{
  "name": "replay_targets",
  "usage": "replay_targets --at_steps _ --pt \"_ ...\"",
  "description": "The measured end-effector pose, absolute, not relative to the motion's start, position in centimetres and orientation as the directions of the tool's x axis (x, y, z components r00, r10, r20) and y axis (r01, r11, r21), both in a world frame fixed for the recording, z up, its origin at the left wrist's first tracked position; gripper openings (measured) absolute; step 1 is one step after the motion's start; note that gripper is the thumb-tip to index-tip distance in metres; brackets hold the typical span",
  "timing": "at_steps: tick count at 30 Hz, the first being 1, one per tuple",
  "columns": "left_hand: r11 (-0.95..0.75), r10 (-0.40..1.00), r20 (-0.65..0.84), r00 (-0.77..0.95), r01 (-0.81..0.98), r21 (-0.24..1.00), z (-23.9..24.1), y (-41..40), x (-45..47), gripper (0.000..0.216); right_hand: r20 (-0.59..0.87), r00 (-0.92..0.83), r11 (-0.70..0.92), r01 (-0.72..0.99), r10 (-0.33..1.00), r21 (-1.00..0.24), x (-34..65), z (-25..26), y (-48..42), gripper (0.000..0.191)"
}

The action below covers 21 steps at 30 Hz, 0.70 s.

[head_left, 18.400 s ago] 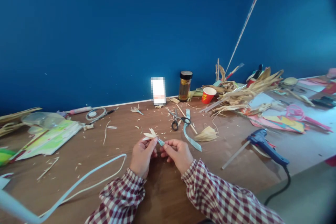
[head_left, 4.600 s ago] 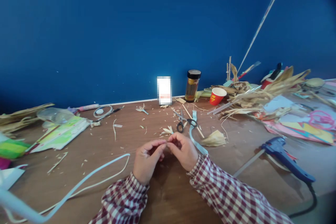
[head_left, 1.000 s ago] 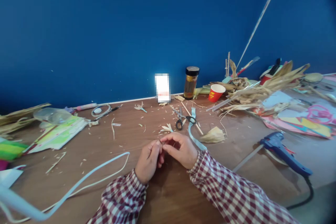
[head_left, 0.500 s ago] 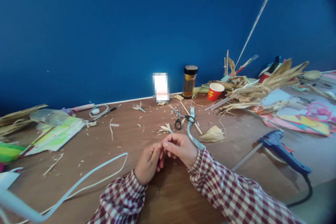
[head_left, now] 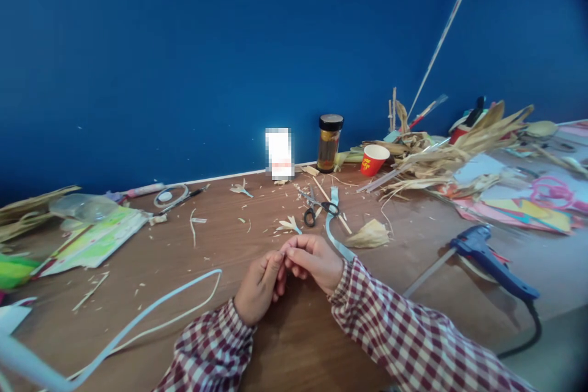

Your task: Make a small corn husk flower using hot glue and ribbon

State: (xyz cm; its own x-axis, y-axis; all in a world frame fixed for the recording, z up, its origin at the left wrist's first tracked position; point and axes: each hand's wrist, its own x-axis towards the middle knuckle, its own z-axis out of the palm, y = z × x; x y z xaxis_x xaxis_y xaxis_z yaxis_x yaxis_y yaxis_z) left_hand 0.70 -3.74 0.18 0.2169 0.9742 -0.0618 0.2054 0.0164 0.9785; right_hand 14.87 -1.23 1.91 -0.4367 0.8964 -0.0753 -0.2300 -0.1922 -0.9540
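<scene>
My left hand (head_left: pixel 261 285) and my right hand (head_left: pixel 315 260) meet over the near middle of the table, fingertips pinched against each other. Whatever lies between the fingers is too small or hidden to make out. Just beyond the hands is a pale flower-like piece of husk (head_left: pixel 290 225) with a light blue stem. Scissors (head_left: pixel 316 205) with black handles lie partly across a light blue ribbon (head_left: pixel 331 233), which runs toward my right sleeve. A dry husk piece (head_left: pixel 370 235) rests to the right of them.
A blue glue gun (head_left: pixel 496 260) lies at right, its cord trailing. Behind stand a lidded jar (head_left: pixel 329 144) and a red paper cup (head_left: pixel 373 161). Dried husks (head_left: pixel 478 135) pile up at back right. A light blue strip (head_left: pixel 138 318) curves in front left. Scraps litter the brown table (head_left: pixel 156 257).
The view has shifted slightly, so the things on the table sit a little further left. Both hands keep their pinch, with only a slight shift of the fingers.
</scene>
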Motion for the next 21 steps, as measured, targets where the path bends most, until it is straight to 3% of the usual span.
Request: replay_targets --at_steps 8,13,21 --pt "0.005 0.979 -0.048 0.199 0.210 0.978 0.75 -3.60 0.92 0.042 0.145 -0.327 0.123 -0.087 0.934 -0.989 14.64 2.22 -1.95 0.013" --pt "0.022 0.975 -0.067 0.211 0.208 0.978 0.87 -3.66 0.98 0.041 0.278 -0.295 0.324 0.121 0.914 -0.938 14.95 2.09 -2.08 0.013" --pt "0.022 0.976 -0.073 0.204 0.242 0.970 0.87 -3.69 1.02 0.041 0.377 -0.256 0.449 0.349 0.890 -0.823 15.24 2.33 -2.05 0.011"
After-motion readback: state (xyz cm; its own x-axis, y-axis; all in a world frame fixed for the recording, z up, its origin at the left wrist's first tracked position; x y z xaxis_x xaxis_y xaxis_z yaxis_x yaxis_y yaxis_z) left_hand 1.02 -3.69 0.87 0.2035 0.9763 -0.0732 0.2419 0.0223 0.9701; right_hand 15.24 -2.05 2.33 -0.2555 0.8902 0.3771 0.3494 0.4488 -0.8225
